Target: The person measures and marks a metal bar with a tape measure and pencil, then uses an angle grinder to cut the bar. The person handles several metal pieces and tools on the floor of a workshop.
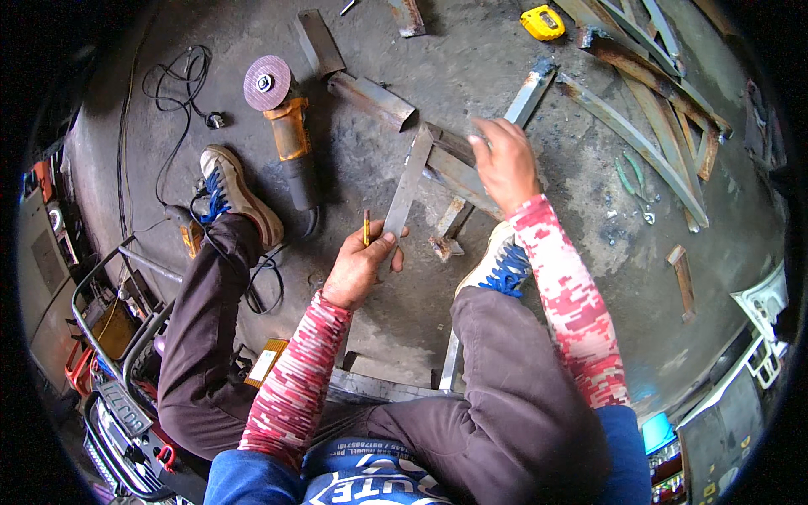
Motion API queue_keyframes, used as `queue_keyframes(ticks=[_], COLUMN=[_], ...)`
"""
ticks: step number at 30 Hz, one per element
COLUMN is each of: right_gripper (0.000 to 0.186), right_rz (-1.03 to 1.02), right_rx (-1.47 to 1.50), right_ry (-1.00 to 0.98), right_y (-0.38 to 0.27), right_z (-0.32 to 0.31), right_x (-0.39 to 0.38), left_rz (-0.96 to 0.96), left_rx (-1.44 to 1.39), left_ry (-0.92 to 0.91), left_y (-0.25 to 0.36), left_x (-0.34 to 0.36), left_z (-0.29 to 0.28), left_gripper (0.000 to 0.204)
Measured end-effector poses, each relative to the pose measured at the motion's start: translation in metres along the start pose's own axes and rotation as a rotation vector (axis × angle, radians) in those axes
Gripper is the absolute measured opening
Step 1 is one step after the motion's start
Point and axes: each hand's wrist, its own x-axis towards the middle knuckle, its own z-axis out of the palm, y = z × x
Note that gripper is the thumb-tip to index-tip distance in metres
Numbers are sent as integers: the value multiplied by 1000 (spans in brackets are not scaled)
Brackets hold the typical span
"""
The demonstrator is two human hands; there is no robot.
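My left hand point(360, 268) is closed around the lower end of a flat steel square point(411, 187), thumb on top. A short yellow pencil point(366, 227) sticks up between its fingers. The square's far corner rests by a piece of angle iron point(463, 181) on the floor. My right hand point(507, 164) hovers over the right part of that angle iron, its fingers loosely bent and apart from the thumb, with nothing visible in it. Beyond it, a grey steel bar point(530, 94) slants away, partly hidden by the hand.
An angle grinder point(290, 135) lies by my left shoe point(240, 194), its cord trailing. Cut steel pieces point(370, 99) lie at the far side. A yellow tape measure point(542, 23), a steel pile point(656, 93) and green-handled locking pliers point(633, 181) are at right. My right shoe point(497, 261) is near the angle iron.
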Motion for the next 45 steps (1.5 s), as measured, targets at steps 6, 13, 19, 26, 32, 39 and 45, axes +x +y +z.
queue_keyframes(ticks=[6,13,19,26,32,39,45], right_gripper=[24,21,27,53,44,42,43], right_rz=[232,221,-66,-130,-43,-114,-60], right_rx=[-19,84,-70,-405,-462,-381,-399], right_ry=[-497,-420,-343,-538,-474,-350,-445], right_y=[-1,8,25,-8,-24,-9,-7], right_z=[31,37,14,-26,-9,2,-14], right_x=[27,27,29,-13,-31,-5,-4], left_rz=[-50,-11,120,118,185,234,89], left_rx=[3,85,22,-201,-213,-256,-159], left_ry=[-36,-13,2,161,228,305,247], left_y=[2,18,24,0,-22,-40,-51], left_x=[-10,-2,-8,-38,-85,-92,-62], left_z=[-16,-22,-20,-23,-24,-21,-9], left_gripper=[33,29,29,31,29,25,21])
